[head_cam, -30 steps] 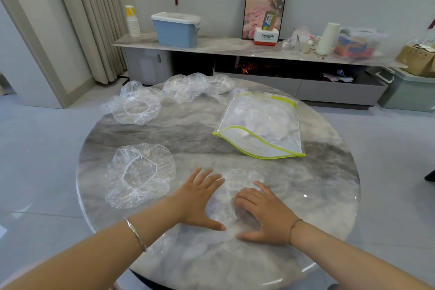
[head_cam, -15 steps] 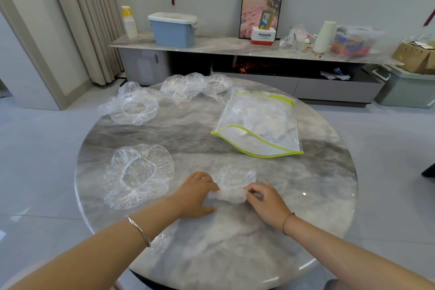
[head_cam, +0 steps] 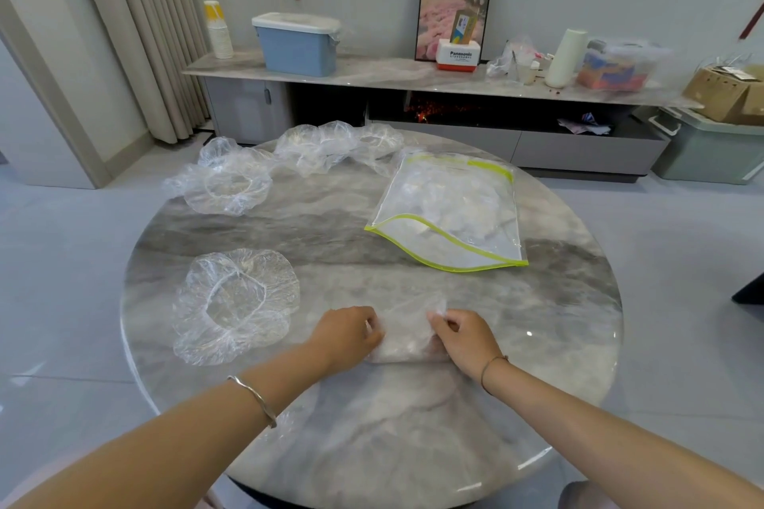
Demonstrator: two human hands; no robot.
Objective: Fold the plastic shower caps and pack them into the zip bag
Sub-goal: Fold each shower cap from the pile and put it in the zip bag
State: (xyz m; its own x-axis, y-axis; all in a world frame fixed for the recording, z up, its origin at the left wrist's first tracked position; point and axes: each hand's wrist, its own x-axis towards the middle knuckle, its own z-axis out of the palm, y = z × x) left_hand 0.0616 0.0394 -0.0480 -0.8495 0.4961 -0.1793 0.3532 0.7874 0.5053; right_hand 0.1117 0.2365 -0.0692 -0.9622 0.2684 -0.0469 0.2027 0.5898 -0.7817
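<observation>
Left hand (head_cam: 351, 333) and right hand (head_cam: 465, 337) each pinch end of folded shower cap (head_cam: 407, 339); film light, limp, slippery, springs open; grip ends firmly.

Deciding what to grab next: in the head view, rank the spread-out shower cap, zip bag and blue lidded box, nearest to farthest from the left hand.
From the left hand, gripping the folded cap:
1. Spread-out shower cap: just to its left.
2. Zip bag: ahead and to the right.
3. Blue lidded box: on the far sideboard.
</observation>
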